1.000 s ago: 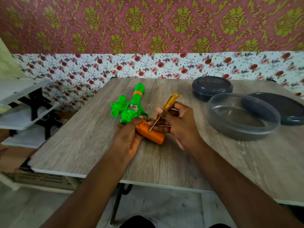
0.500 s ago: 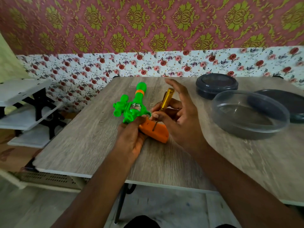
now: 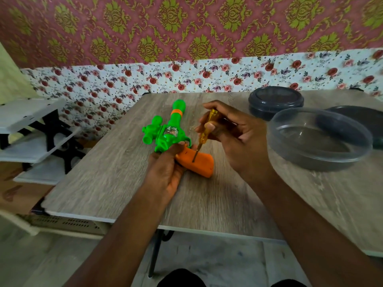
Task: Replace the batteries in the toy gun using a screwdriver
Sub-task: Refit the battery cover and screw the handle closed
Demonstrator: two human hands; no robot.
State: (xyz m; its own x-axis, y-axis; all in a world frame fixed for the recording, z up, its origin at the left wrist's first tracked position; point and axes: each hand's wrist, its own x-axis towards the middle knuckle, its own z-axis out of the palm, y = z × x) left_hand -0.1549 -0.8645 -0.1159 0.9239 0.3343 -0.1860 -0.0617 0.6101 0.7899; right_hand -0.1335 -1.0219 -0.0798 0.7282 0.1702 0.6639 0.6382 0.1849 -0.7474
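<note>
Two grips meet at the near middle of the counter (image 3: 116, 172). Left grip (image 3: 165, 170): fingers curled round the toy gun (image 3: 167, 135) where the green body joins the orange handle (image 3: 201, 165), thumb pressed on top. Right grip (image 3: 234, 137): thumb and fingers pinched round the yellow screwdriver (image 3: 202, 137), held nearly upright, tip down on the orange handle. Toy gun: lying on its side on the counter, barrel with an orange band pointing far, green scope on the left, small shiny panel on the body. Well apart to the right: a clear round container (image 3: 319, 141), a dark lidded tub (image 3: 275, 100) beyond it, a dark lid (image 3: 362, 121) at the right edge.
</note>
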